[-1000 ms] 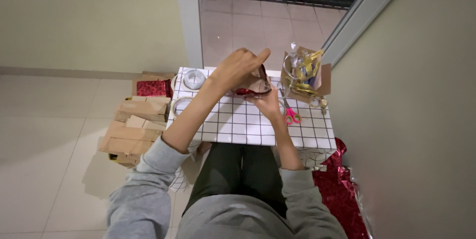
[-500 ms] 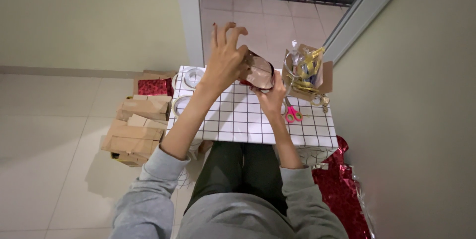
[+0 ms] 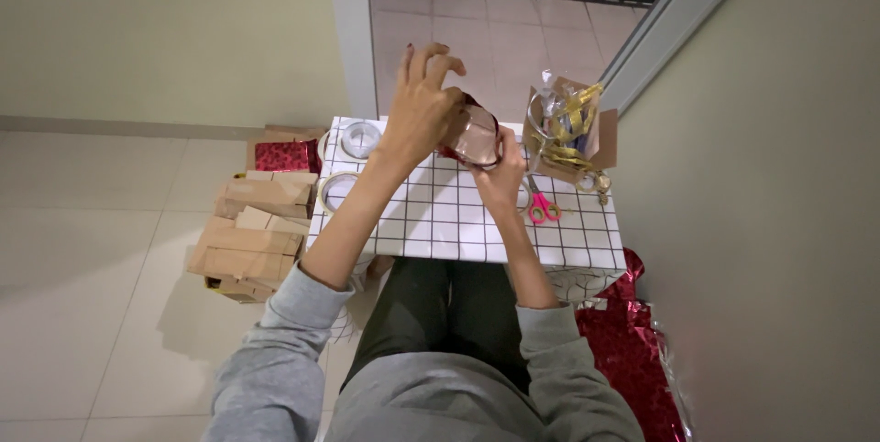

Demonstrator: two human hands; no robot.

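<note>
A small roundish object point(image 3: 474, 137), glossy pink with red at its edge, was held up above the far edge of the table point(image 3: 440, 222) between both hands. The right hand point(image 3: 502, 176) gripped it from below, fingers curled around its underside, forearm rising steeply from the lap. The left hand point(image 3: 423, 110) touched its top left side with thumb and lower fingers, the other fingers point(image 3: 423, 59) spread loosely upward, wrist bent, arm stretched across the table. On the grid-patterned table lay two tape rolls point(image 3: 359, 139), pink scissors point(image 3: 543, 208) just beside the right wrist, and a box of gold ribbon point(image 3: 568, 126). Cardboard boxes point(image 3: 247, 231) were stacked on the floor to the left; red foil point(image 3: 632, 350) lay to the right.
</note>
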